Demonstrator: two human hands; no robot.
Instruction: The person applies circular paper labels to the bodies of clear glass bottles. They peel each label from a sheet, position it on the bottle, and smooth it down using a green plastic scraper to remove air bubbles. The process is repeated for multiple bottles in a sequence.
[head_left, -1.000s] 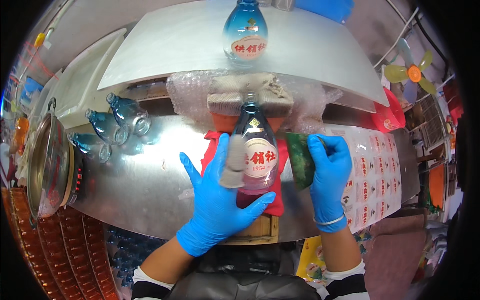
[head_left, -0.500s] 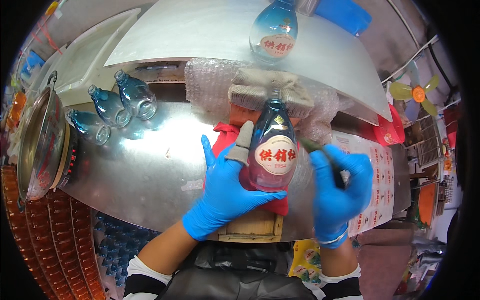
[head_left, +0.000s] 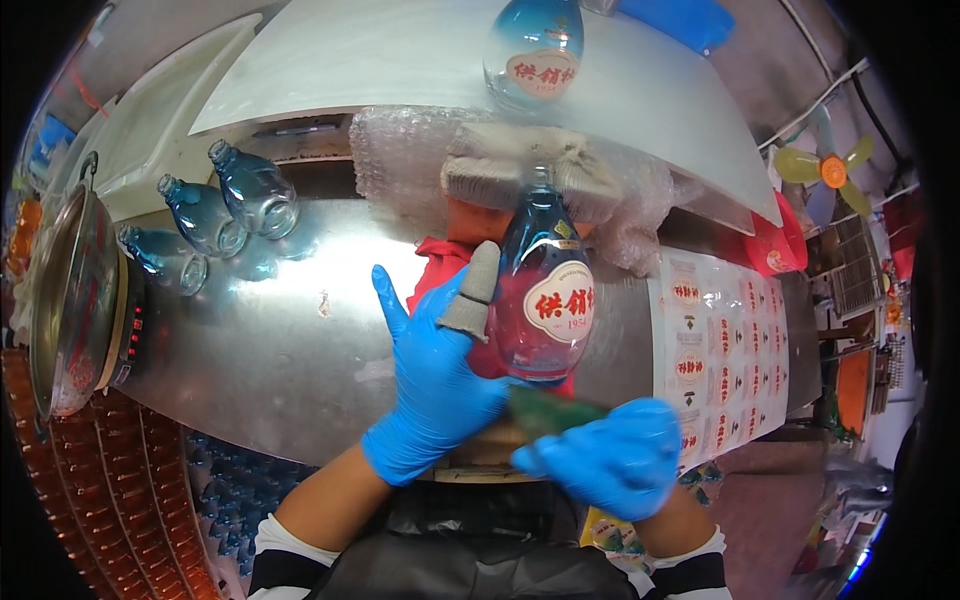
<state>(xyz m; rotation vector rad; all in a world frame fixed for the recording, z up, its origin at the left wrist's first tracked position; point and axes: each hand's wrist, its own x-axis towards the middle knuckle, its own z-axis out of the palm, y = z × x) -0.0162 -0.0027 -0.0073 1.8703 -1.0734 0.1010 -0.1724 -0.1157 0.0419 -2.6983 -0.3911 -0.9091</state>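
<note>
A glass bottle [head_left: 545,352], blue at the shoulder and pinkish-red below, lies on a red cloth [head_left: 432,270] with its neck on a grey ribbed cloth pad [head_left: 480,180]. A cream label with red print shows on its upper side. My left hand [head_left: 430,385], in a blue glove with a grey finger cover, holds the bottle along its left side and near the base. In my right hand [head_left: 615,462], also gloved in blue, is a dark green flat scraper-like piece [head_left: 552,410], blurred by motion. Its tip is close to the bottle's base and my left thumb.
Three blue glass bottles [head_left: 258,195] lean at the left, beside a metal pan [head_left: 75,300] on a hot plate. A finished-looking labelled bottle [head_left: 535,70] stands on the white board behind. A printed label sheet [head_left: 715,350] lies right; bubble wrap [head_left: 395,155] surrounds the pad.
The bottle has turned, so its label has shifted right. My right hand has swung down and left, bringing the green piece from beside the bottle to below its base.
</note>
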